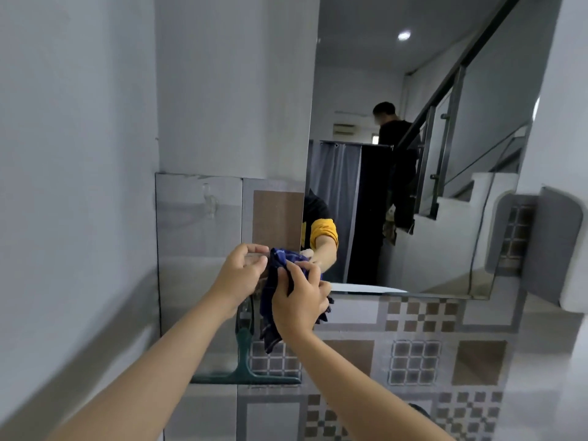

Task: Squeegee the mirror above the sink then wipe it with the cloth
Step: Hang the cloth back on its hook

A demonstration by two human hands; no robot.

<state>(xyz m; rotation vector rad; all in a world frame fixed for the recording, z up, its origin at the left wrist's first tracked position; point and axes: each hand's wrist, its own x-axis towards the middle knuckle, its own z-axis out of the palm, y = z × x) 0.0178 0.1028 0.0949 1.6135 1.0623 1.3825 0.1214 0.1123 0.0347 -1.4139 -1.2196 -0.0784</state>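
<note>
Blue cloth gripped by right hand, left hand beside

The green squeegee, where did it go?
In the head view, the green squeegee hangs low against the tiled wall, below the left hand and the blue cloth.

Soft dark-blue woven cloth, glossy glass mirror, green plastic squeegee, glazed patterned tiles

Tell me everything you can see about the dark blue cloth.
The dark blue cloth, soft fabric with faint lighter lines, is bunched up in front of the mirror's lower left corner. The right hand grips its middle; the left hand touches its top edge. Its loose end hangs down, above the green squeegee.
</note>
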